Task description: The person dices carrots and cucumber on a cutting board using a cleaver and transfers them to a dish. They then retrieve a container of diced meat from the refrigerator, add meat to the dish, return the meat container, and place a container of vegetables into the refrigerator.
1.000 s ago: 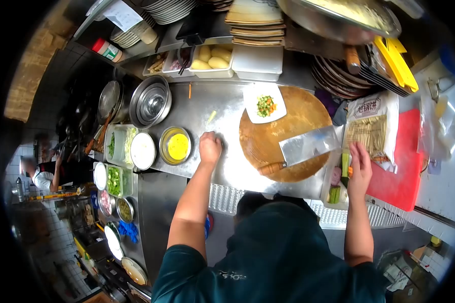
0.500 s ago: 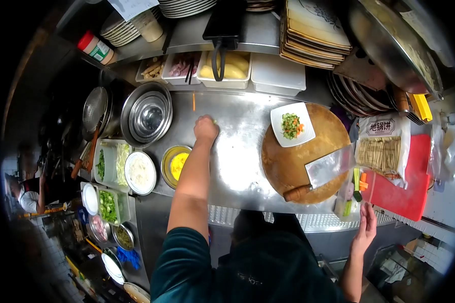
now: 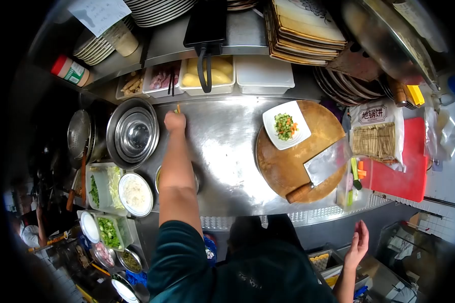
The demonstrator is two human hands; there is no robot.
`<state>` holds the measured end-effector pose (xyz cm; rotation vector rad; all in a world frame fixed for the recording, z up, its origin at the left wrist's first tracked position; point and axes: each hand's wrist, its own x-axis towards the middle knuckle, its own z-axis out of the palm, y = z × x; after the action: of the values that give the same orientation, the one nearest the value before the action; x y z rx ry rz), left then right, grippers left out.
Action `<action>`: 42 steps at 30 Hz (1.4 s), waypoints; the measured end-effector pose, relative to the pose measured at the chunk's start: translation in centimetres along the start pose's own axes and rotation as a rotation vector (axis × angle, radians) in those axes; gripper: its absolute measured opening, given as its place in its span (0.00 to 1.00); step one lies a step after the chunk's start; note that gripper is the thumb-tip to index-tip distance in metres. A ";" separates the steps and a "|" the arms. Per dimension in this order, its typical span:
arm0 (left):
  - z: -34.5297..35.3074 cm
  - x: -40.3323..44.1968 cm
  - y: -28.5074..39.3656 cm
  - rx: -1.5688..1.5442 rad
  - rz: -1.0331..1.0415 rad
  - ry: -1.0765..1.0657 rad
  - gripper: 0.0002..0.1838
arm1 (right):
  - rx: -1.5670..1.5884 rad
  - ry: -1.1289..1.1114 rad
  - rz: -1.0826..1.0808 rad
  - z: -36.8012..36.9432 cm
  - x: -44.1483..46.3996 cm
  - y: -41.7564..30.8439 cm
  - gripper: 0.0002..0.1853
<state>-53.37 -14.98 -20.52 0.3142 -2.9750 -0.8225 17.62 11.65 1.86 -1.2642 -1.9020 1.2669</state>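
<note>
Farther up the counter (image 3: 222, 151), the left hand (image 3: 175, 121) has reached an orange strip (image 3: 178, 108) near the white tubs (image 3: 162, 93), curled, its hold unclear; the right hand (image 3: 358, 243) hangs loosely uncurled.

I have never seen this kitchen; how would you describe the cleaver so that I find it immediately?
On the steel worktop, find the big round board, right of centre. The cleaver lies across its lower right part, handle at lower left. Unlike the white square dish of diced vegetables above it, it has a broad metal blade and a brown handle.
</note>
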 end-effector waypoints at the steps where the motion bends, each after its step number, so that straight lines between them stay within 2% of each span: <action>1: 0.1 0.8 -0.1 0.061 -0.012 -0.076 0.14 | -0.015 -0.002 0.000 -0.1 -0.3 -0.2 0.23; 4: 0.8 1.5 0.8 0.127 -0.032 -0.175 0.19 | -0.034 -0.005 0.000 0.1 -0.8 -1.2 0.23; 8: -0.6 -1.4 3.3 0.299 0.174 -0.352 0.23 | -0.035 -0.014 -0.060 -0.3 -0.8 -1.1 0.23; 10: -2.5 -4.7 5.4 0.424 0.290 -0.423 0.21 | -0.030 -0.025 -0.084 -0.4 -0.7 -0.9 0.23; 12: -0.4 -6.3 4.6 0.575 0.367 -0.442 0.18 | -0.051 -0.041 -0.080 -0.6 -0.7 -0.6 0.23; 14: 0.4 -8.7 3.6 0.597 0.434 -0.454 0.17 | -0.054 -0.063 -0.092 -0.7 -0.5 -0.2 0.23; 16: -0.4 -11.7 3.0 0.554 0.439 -0.465 0.16 | -0.046 -0.095 -0.109 -1.3 -0.8 0.4 0.23; 18: 0.1 -15.2 1.4 0.369 0.398 -0.377 0.15 | -0.023 -0.137 -0.135 -1.7 -1.1 0.7 0.23; 21: -3.1 -23.7 0.3 0.069 0.306 -0.331 0.18 | 0.000 -0.182 -0.164 -3.3 -1.8 1.5 0.23; 23: -3.8 -29.6 -3.4 -0.108 0.320 -0.296 0.17 | 0.015 -0.203 -0.176 -4.3 -2.3 2.5 0.23; 26: -10.5 -40.6 -9.2 -0.510 -0.193 -0.675 0.16 | 0.012 -0.245 -0.174 -5.7 -4.0 3.1 0.22; 27: -10.6 -43.9 -13.4 -0.585 -0.246 -0.678 0.12 | 0.021 -0.267 -0.164 -6.2 -4.5 3.7 0.22; 29: -13.1 -50.5 -21.5 -0.820 -0.509 -0.677 0.10 | 0.016 -0.312 -0.154 -7.3 -5.6 4.9 0.22; 31: -17.5 -55.8 -26.3 -0.647 -0.665 -0.523 0.08 | -0.013 -0.361 -0.172 -8.6 -6.4 6.7 0.21; 35: -22.9 -62.6 -39.3 -0.406 -0.811 -0.339 0.13 | -0.060 -0.432 -0.241 -10.8 -7.0 9.4 0.21; 37: -23.0 -63.8 -48.1 -0.364 -0.875 -0.344 0.18 | -0.059 -0.440 -0.272 -11.6 -7.3 9.9 0.21; 39: -25.5 -63.6 -48.6 0.066 -0.635 -0.377 0.23 | -0.049 -0.433 -0.284 -12.8 -7.5 10.8 0.20; 41: -22.3 -63.5 -54.7 0.487 -0.601 -0.215 0.35 | -0.107 -0.419 -0.346 -14.0 -7.9 11.1 0.19; 42: -22.2 -62.5 -53.5 0.449 -0.612 -0.259 0.38 | -0.181 -0.398 -0.400 -14.8 -8.2 10.9 0.19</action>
<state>19.66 -58.35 -27.83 1.2690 -3.3120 -0.1929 37.56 11.73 -1.08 -0.6840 -2.4448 1.2121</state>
